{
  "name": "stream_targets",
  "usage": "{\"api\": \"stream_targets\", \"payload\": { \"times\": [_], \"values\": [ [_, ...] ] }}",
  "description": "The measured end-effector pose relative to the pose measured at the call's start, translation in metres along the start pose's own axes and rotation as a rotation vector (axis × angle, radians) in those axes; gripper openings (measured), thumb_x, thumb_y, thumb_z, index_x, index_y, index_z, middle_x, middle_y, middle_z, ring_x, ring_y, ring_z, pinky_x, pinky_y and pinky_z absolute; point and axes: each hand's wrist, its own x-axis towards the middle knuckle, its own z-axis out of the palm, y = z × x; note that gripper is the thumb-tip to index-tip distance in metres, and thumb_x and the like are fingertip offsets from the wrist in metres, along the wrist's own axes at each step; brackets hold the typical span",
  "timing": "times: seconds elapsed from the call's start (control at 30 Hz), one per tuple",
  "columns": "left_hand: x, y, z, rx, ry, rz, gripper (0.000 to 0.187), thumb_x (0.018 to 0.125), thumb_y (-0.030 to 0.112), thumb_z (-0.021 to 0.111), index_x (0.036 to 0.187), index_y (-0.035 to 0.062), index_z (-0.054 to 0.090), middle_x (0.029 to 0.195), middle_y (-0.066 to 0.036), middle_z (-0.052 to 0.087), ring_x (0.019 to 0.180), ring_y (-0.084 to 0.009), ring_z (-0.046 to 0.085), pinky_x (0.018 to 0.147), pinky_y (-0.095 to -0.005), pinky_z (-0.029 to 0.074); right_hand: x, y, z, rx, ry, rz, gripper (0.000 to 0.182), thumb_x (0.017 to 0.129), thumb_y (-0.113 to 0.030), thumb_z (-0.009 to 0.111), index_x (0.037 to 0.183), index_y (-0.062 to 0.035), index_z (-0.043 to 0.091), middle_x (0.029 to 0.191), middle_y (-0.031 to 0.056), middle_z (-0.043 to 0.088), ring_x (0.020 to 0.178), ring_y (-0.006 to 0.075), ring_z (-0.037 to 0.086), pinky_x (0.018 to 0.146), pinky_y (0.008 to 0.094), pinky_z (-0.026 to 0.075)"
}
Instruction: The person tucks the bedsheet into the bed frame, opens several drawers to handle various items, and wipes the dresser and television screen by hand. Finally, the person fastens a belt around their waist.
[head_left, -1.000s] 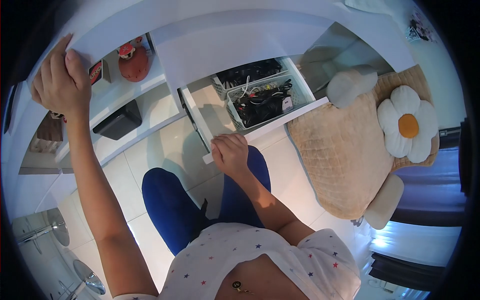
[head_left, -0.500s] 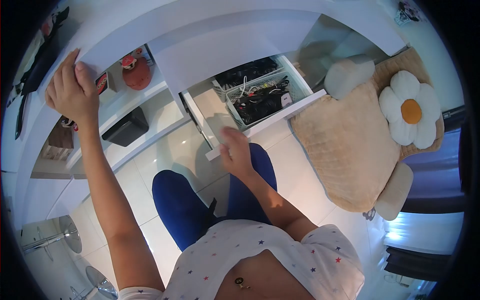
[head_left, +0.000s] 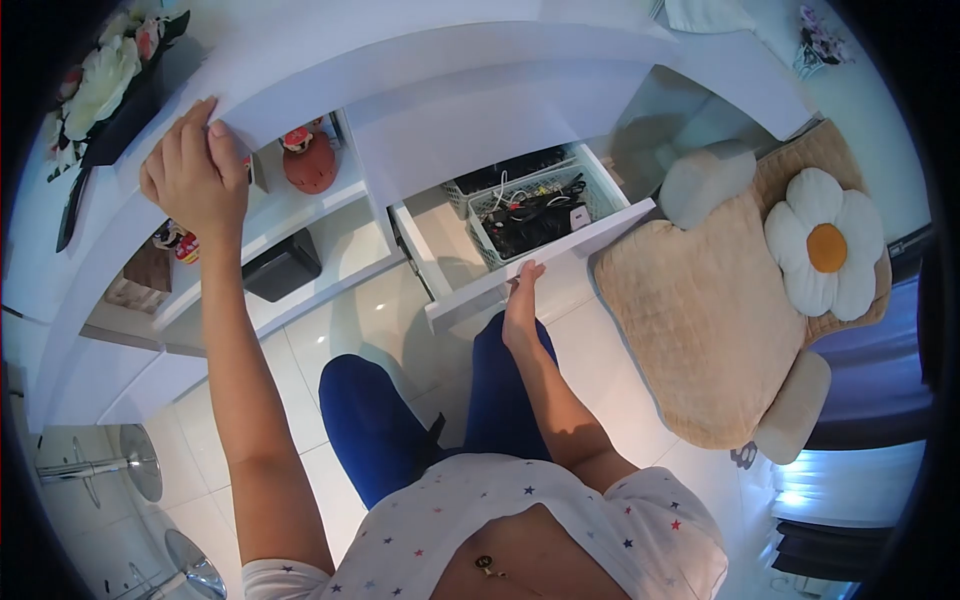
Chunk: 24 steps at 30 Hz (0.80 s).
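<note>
My left hand (head_left: 195, 170) rests on the edge of the white counter (head_left: 330, 95), its fingers spread a little and holding nothing. Low in the middle, my right hand (head_left: 522, 305) touches the front panel of the pulled-out drawer (head_left: 590, 240) with its fingertips, fingers stretched and nothing in them. Inside the drawer, a light mesh basket (head_left: 600, 190) holds black cables and a white plug. A second basket (head_left: 455, 197) with black items sits behind it, partly hidden under the cabinet.
Left of the drawer, shelves hold a red round pot (head_left: 309, 170) and a black box (head_left: 283, 265). On the right stands a beige padded chair (head_left: 700, 320) with a white flower cushion (head_left: 805, 235). Flowers (head_left: 105, 85) are at the upper left, chrome stools (head_left: 140, 462) at the lower left.
My right hand has moved right along the drawer front and now touches it. The drawer stands slightly less far out. The view has shifted, while my left hand stays on the counter edge.
</note>
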Motion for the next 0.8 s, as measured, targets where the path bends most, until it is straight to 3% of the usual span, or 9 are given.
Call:
{"api": "stream_targets", "payload": {
  "times": [0.13, 0.3, 0.4, 0.47, 0.57, 0.67, 0.7, 0.8],
  "values": [
    [0.001, 0.003, -0.004, -0.014, -0.017, -0.014, 0.021, 0.084, 0.027, 0.053, 0.099, 0.0205, 0.066, 0.099, 0.005, 0.064, 0.092, -0.0161, 0.055, 0.087, -0.0311, 0.032, 0.028, -0.001, 0.017, 0.075, -0.110, 0.006, 0.087, 0.090, -0.063, 0.025, 0.141, -0.0048, -0.015, 0.150, 0.0106, -0.012, 0.139, 0.0192, -0.008, 0.112, 0.0344, 0.002],
    [0.001, 0.000, -0.002, -0.093, -0.004, -0.008, 0.021, 0.082, 0.025, 0.055, 0.099, 0.0179, 0.064, 0.099, 0.002, 0.063, 0.093, -0.0176, 0.054, 0.087, -0.0335, 0.033, 0.076, -0.011, 0.042, 0.041, -0.294, 0.035, 0.094, 0.082, -0.075, 0.016, 0.144, -0.0084, -0.006, 0.152, 0.0103, -0.006, 0.139, 0.0237, -0.008, 0.109, 0.0454, -0.001],
    [0.001, -0.004, -0.003, -0.128, 0.019, 0.002, 0.021, 0.079, 0.023, 0.056, 0.098, 0.0150, 0.063, 0.098, 0.000, 0.062, 0.093, -0.0185, 0.054, 0.086, -0.0353, 0.034, 0.092, -0.017, 0.055, 0.083, -0.389, 0.079, 0.094, 0.081, -0.076, 0.015, 0.145, -0.0093, -0.003, 0.151, 0.0129, -0.003, 0.139, 0.0226, -0.005, 0.109, 0.0435, 0.000],
    [0.003, -0.002, -0.007, -0.164, 0.023, -0.018, 0.022, 0.078, 0.022, 0.057, 0.096, 0.0130, 0.063, 0.097, -0.001, 0.062, 0.093, -0.0189, 0.054, 0.085, -0.0359, 0.034, 0.086, -0.046, 0.065, 0.220, -0.392, 0.240, 0.097, 0.079, -0.078, 0.016, 0.145, -0.0087, -0.002, 0.151, 0.0133, -0.001, 0.140, 0.0239, -0.003, 0.109, 0.0433, 0.002],
    [0.002, -0.002, -0.009, -0.199, 0.018, -0.046, 0.022, 0.080, 0.021, 0.055, 0.099, 0.0131, 0.063, 0.099, -0.001, 0.062, 0.094, -0.0194, 0.054, 0.086, -0.0357, 0.034, 0.118, -0.044, 0.067, 0.517, -0.532, 0.303, 0.102, 0.076, -0.081, 0.019, 0.145, -0.0094, -0.003, 0.151, 0.0139, 0.003, 0.139, 0.0243, 0.004, 0.108, 0.0439, 0.010],
    [0.003, -0.002, -0.013, -0.232, 0.025, -0.059, 0.022, 0.080, 0.019, 0.055, 0.099, 0.0113, 0.063, 0.099, -0.001, 0.063, 0.094, -0.0201, 0.055, 0.087, -0.0361, 0.034, 0.102, -0.072, 0.079, 0.545, -0.395, 0.373, 0.102, 0.077, -0.080, 0.019, 0.144, -0.0059, -0.001, 0.150, 0.0140, 0.007, 0.136, 0.0261, 0.014, 0.105, 0.0422, 0.017],
    [0.004, -0.002, -0.014, -0.249, 0.027, -0.059, 0.022, 0.079, 0.019, 0.055, 0.099, 0.0107, 0.063, 0.099, -0.001, 0.063, 0.094, -0.0203, 0.055, 0.087, -0.0363, 0.034, 0.101, -0.074, 0.082, 0.497, -0.293, 0.362, 0.100, 0.079, -0.077, 0.017, 0.143, -0.0024, 0.004, 0.138, 0.0144, 0.031, 0.127, 0.0256, 0.027, 0.098, 0.0413, 0.027],
    [-0.005, -0.002, -0.027, -0.413, 0.045, -0.130, 0.024, 0.079, 0.011, 0.056, 0.103, 0.0076, 0.061, 0.110, -0.008, 0.058, 0.103, -0.0236, 0.052, 0.093, -0.0365, 0.033, 0.123, -0.057, 0.081, 0.532, -0.353, 0.362, 0.101, 0.079, -0.078, 0.017, 0.143, -0.0008, 0.007, 0.106, 0.0113, 0.044, 0.099, 0.0207, 0.040, 0.088, 0.0405, 0.033]
  ]
}}
